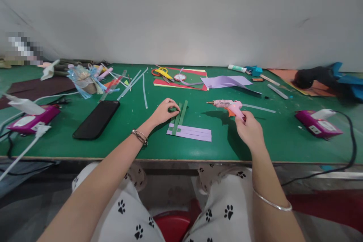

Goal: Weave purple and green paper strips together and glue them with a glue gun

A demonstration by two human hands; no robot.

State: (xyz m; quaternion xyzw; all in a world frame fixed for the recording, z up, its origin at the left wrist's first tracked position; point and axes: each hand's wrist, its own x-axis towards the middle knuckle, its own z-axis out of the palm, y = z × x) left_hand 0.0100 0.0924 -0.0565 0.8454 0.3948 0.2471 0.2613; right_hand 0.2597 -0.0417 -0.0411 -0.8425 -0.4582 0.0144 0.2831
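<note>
My right hand (250, 130) is closed round the handle of a pink hot glue gun (228, 104), held above the table with its nozzle facing left. A clear glue stick (259, 108) sticks out of the gun's back. My left hand (166, 110) has its fingertips pinched at the upper part of a green paper strip (177, 117). Another green strip (183, 112) stands beside it at a slight slant. Both cross a piece of purple paper (195, 133) cut into long bands, lying flat in front of me. The fingertips partly hide the grip.
A black phone (96, 120) lies left, near a purple power socket (34, 119) with cables. Another purple socket (319, 124) is at right. Behind are yellow scissors (162, 72), red paper (195, 84), purple paper (227, 81), and several clear glue sticks (144, 90). The table edge (181, 160) is close.
</note>
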